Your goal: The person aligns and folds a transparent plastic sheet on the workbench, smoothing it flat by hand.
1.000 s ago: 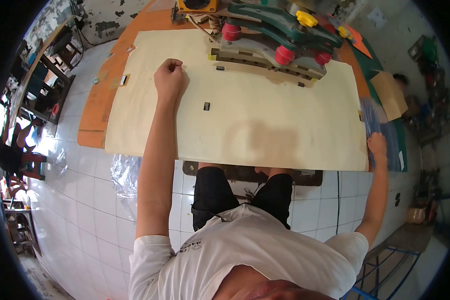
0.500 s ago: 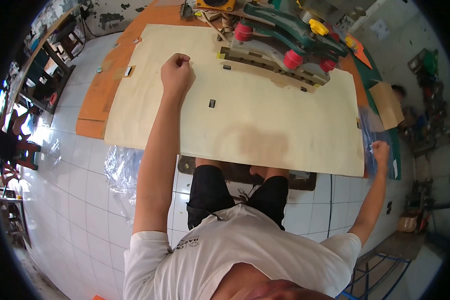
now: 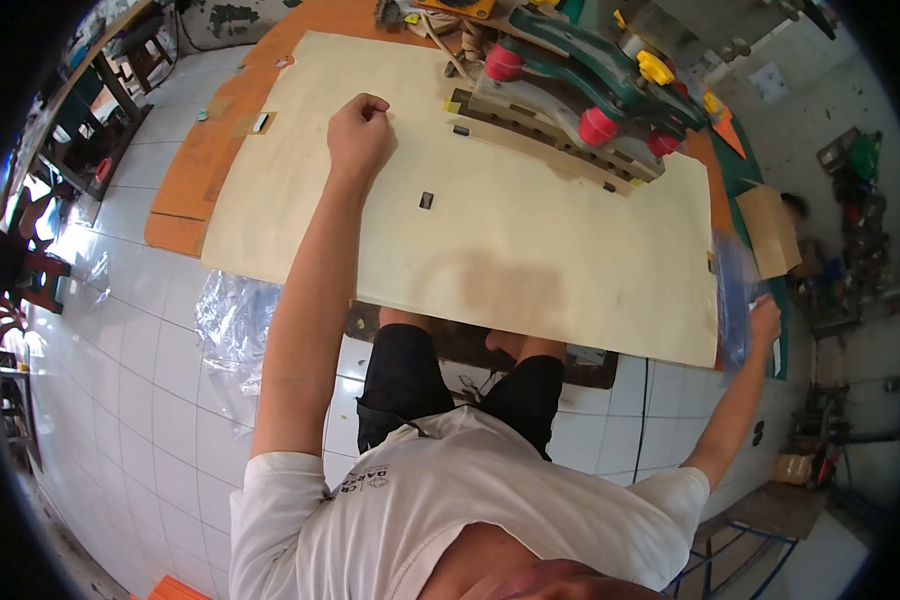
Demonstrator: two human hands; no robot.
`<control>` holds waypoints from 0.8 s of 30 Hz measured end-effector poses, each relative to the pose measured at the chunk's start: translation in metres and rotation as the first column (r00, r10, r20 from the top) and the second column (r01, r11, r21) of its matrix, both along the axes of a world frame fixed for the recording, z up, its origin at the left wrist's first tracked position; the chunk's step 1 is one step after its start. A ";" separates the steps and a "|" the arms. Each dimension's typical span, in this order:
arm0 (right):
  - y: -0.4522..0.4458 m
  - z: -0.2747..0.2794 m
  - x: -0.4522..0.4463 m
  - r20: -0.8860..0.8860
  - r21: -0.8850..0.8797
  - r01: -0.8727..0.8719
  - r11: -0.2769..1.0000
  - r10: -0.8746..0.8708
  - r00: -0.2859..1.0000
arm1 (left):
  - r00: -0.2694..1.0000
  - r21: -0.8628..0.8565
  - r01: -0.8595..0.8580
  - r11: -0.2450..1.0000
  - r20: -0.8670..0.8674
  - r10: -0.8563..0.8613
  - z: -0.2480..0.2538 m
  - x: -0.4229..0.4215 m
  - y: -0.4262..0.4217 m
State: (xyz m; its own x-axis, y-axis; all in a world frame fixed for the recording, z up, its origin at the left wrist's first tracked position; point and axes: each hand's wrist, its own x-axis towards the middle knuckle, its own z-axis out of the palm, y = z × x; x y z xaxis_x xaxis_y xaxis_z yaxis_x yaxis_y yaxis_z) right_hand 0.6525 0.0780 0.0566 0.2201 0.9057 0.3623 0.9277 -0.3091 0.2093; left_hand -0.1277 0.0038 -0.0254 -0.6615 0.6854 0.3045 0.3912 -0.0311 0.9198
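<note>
A large cream sheet (image 3: 530, 240) covers much of the orange table (image 3: 185, 200). My left hand (image 3: 360, 135) rests on its upper left part, fingers curled in, with nothing visible in them. Below and to the right of that hand lies a small dark piece (image 3: 426, 201). Beyond the right edge of the sheet, my right hand (image 3: 766, 320) is closed beside clear bluish plastic (image 3: 733, 300); what its fingers hold is too small to make out.
A green machine (image 3: 560, 65) with red knobs and a long metal bar (image 3: 560, 140) stands at the sheet's back edge. A cardboard piece (image 3: 768, 232) is at the right. More clear plastic (image 3: 235, 320) hangs at the left front. Part of another person shows behind the cardboard.
My right hand has moved down to the outer edge of the plastic. My left hand stays curled on the sheet. The whole view has shifted and turned a little.
</note>
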 end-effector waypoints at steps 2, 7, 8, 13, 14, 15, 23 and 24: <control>-0.001 0.038 -0.012 0.159 0.072 0.094 0.993 -0.105 0.982 | 1.000 -0.002 -0.014 1.000 -0.024 0.014 0.002 0.000 -0.002; -0.008 0.132 -0.042 0.269 0.186 0.184 0.965 -0.231 0.935 | 1.000 -0.006 -0.002 1.000 -0.002 0.002 0.003 0.001 -0.003; -0.014 0.147 -0.056 0.289 0.249 0.206 0.946 -0.276 0.917 | 1.000 0.009 -0.001 1.000 0.002 0.001 0.002 0.000 -0.003; 0.000 0.203 -0.058 0.473 0.516 0.084 0.852 -0.365 0.802 | 1.000 0.016 0.008 1.000 -0.015 -0.008 -0.002 -0.003 0.000; 0.002 0.212 -0.054 0.523 0.567 0.031 0.823 -0.388 0.759 | 1.000 0.005 -0.002 1.000 -0.022 0.002 -0.001 -0.002 0.000; 0.000 0.220 -0.052 0.569 0.609 -0.027 0.793 -0.413 0.711 | 1.000 0.004 0.002 1.000 -0.021 -0.002 0.000 -0.001 -0.001; -0.047 0.313 -0.143 0.590 0.598 -0.074 0.798 -0.377 0.714 | 1.000 0.036 -0.004 0.999 0.009 0.004 -0.001 0.001 0.000; -0.057 0.321 -0.150 0.604 0.570 -0.168 0.804 -0.272 0.749 | 1.000 0.043 0.007 0.999 0.008 -0.007 0.001 0.001 0.000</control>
